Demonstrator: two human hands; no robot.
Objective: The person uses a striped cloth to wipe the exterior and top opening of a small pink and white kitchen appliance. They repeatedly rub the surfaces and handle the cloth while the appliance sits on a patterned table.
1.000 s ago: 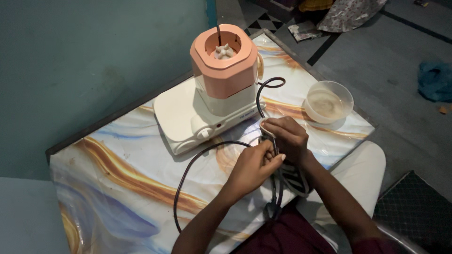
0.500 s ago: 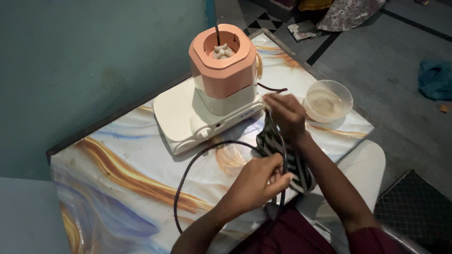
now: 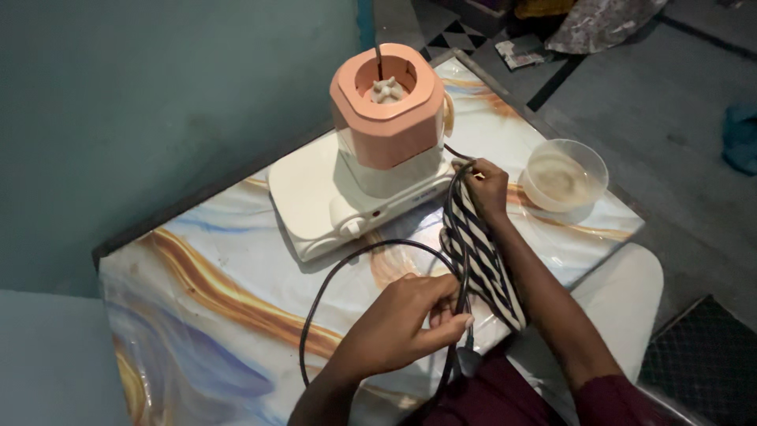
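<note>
A person seated at a marble-patterned table [image 3: 236, 315] works a black power cord [image 3: 347, 260] with both hands, seen from a head-worn camera. The right hand [image 3: 487, 188], near the table's right edge and just beside the base of a white mixer grinder [image 3: 355, 197], is clenched around the cord and the upper end of a black-and-white striped cloth [image 3: 482, 264], which hangs from that hand down along the forearm to the near edge. The left hand [image 3: 398, 323], close to the near edge, grasps the same cord between fingers and thumb, with the cord's plug [image 3: 467, 361] hanging just below it (dark against the person's maroon clothing). Between the two hands the cord runs taut and close to the cloth; a slack loop of it swings out across the middle of the table and back toward the near edge.

The grinder stands toward the far edge, its salmon-pink top [image 3: 390, 102] open to show a pale coupling inside. A clear plastic bowl [image 3: 564, 175] sits at the far right corner, well apart from the left hand and near the right. A teal wall runs along the left side
</note>
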